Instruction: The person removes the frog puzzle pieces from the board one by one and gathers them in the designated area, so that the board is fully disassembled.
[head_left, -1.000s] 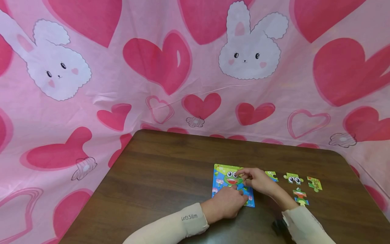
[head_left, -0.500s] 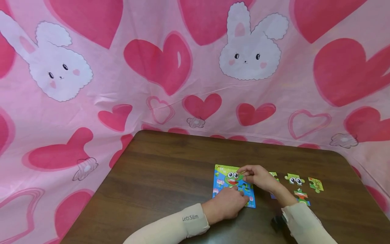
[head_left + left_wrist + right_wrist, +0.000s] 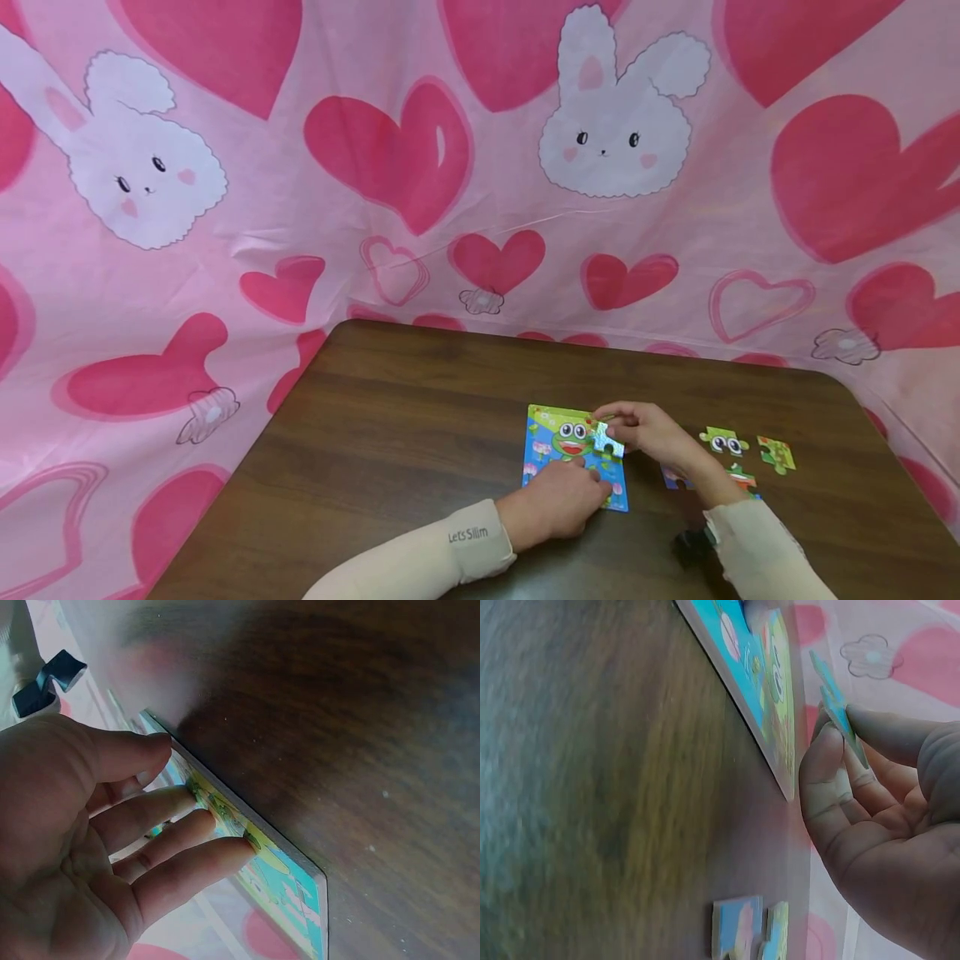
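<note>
Right hand point(image 3: 654, 435): thumb and fingers close together, pinching one puzzle piece point(image 3: 607, 442) by its edge. The piece is held tilted, over the upper right part of the frog board point(image 3: 533, 457); the right wrist view shows a gap between the two. Left hand point(image 3: 557, 498): fingers extended, not gripping; fingertips rest on the board's face, with the thumb at its edge.

Handling, as judged: the piece is thin, light and stiff. Its surface reflects light and may be slippery; the narrow tabs are the parts most likely to bend. Hold it by opposite edges of the body, keeping the tabs free. The board appears flat and rigid; steady it with light pressure near an edge.

Surroundings: on the counter point(image 3: 420, 417), right of the board, lie an eyes piece point(image 3: 724, 442), a yellow-green piece point(image 3: 777, 454) and a red-mouth piece point(image 3: 738, 477).

Obstructions: the left hand covers the board's lower middle. The right forearm partly hides a purple-blue piece point(image 3: 676, 479) and crosses close to the red-mouth piece.
</note>
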